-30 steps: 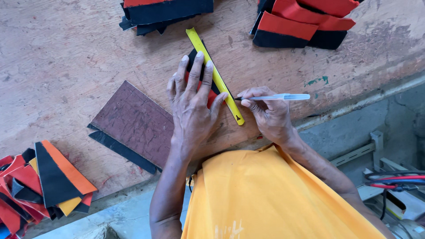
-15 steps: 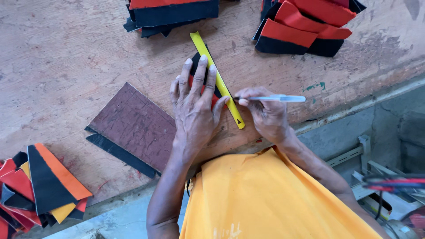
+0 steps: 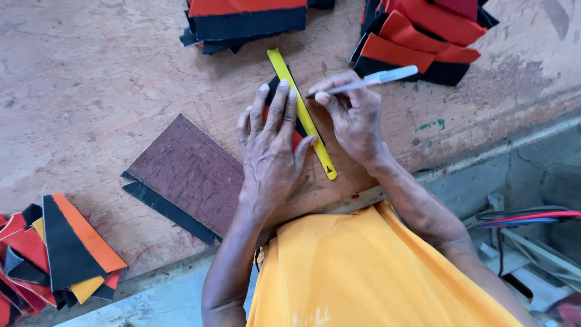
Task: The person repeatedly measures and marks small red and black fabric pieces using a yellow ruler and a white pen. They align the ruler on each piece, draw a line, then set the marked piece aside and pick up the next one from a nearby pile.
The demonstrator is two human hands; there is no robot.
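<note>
Head view. The left hand [image 3: 273,151] lies palm down with its fingers spread flat, not closed on anything, pressing a yellow ruler [image 3: 301,113] onto a small black and red cut piece [image 3: 296,138] that shows only in slivers between and beside those fingers. The ruler runs slantwise under the fingertips, its far end past them toward the top and its near end just beyond the thumb.

The right hand [image 3: 354,118] sits just beside the ruler on the side away from the left fingers. Its thumb and fingers are pinched around a white pen [image 3: 378,77], whose tip meets the ruler's edge close to the left fingertips; the barrel slants up and away from the hand.

On the wrist side of the left hand, touching its heel, lies a dark brown board [image 3: 190,172] over a black strip [image 3: 163,207]. Beyond the fingertips are two stacks of red and black cut pieces, one above the left hand [image 3: 248,18] and one above the right [image 3: 423,36]. Well apart from both hands, a loose pile of orange, black and red pieces [image 3: 57,251] lies at the worn wooden bench [image 3: 91,79] edge. A yellow garment [image 3: 363,272] covers the person's front.
</note>
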